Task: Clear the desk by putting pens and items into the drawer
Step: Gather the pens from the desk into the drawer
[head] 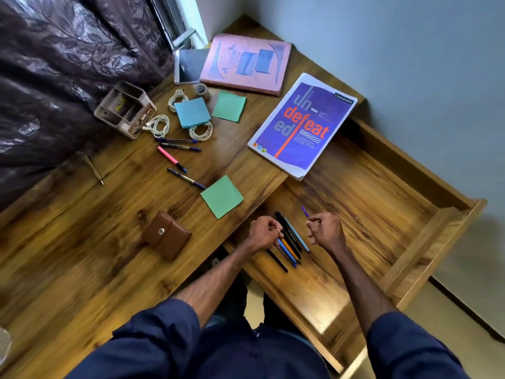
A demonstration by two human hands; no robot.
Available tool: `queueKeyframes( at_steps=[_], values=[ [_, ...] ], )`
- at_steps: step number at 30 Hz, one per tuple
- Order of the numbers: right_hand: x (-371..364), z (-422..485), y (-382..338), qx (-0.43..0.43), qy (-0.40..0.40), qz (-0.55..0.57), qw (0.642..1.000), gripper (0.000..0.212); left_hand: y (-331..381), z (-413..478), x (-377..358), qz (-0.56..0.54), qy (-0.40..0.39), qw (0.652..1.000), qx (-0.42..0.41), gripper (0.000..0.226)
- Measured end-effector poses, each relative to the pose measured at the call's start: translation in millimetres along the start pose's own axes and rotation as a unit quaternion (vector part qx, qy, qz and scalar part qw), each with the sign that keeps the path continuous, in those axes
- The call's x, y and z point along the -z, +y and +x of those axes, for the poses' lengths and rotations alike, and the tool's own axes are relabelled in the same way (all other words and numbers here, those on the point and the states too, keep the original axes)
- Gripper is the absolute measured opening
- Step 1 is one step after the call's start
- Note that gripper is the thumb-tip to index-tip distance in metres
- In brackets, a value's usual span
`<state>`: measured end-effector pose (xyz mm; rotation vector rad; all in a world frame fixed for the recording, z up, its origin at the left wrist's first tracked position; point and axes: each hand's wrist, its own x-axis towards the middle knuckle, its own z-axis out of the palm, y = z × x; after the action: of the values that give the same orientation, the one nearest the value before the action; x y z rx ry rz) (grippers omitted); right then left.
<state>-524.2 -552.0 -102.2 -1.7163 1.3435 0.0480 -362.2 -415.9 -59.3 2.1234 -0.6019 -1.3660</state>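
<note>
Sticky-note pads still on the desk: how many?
3: a blue pad among the coiled cables, a green pad right of it, another green pad near the drawer edge. None looks hidden.

The worktop [82, 242] is streaky honey-brown wood grain, as is the drawer [369, 192]. A purple notebook [300, 127] carries orange lettering. Sticky pads: two green [222, 196] [229, 106], one blue [192, 112]. Brown wallet [166, 234], pink highlighter [168, 155], pink book [246, 64]. Dark leaf-patterned curtain [68, 64], navy sleeves [410, 348].
</note>
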Motion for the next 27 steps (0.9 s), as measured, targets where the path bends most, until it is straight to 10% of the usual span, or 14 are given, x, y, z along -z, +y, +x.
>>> queueKeyframes(
  at_steps=[16, 27],
  values=[
    [-29.4, 15.6, -27.0, 0.01, 0.0, -0.297, 0.955, 0.022, -8.0, -5.5, 29.7, -0.019, 0.01, 1.0, 0.001, 0.009],
    [-26.9, -60.2, -161.7, 0.223, 0.188, 0.013, 0.957, 0.043, 12.3, -44.7, 118.7, -0.065, 0.055, 0.985, -0.153, 0.01]
  ],
)
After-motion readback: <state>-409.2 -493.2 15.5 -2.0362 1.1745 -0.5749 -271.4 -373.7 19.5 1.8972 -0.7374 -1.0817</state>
